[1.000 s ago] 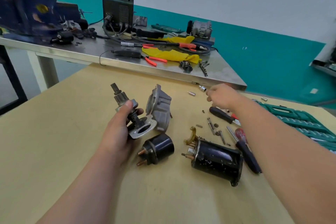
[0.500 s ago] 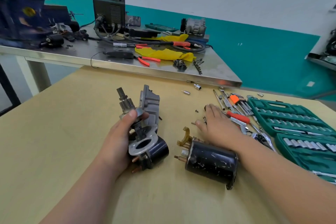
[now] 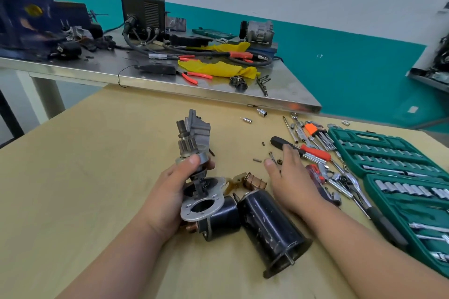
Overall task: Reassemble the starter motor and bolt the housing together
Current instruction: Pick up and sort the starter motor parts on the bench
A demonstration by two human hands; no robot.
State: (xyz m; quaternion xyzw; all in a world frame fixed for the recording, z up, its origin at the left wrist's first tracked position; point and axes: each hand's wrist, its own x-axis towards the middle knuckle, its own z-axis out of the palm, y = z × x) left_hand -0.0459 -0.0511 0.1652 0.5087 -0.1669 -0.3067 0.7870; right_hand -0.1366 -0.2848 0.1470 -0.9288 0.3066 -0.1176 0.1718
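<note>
My right hand (image 3: 291, 177) had dropped, open and empty, onto the loose screws (image 3: 272, 156) just beyond the black motor body (image 3: 269, 223), while my left hand (image 3: 170, 192) gripped the pinion-drive assembly (image 3: 192, 153) beside it, so fasteners seemed next.

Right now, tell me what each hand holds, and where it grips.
The left hand grips the pinion drive assembly around its round collar below the gear. The right hand holds nothing; it rests open over small fasteners.
</note>
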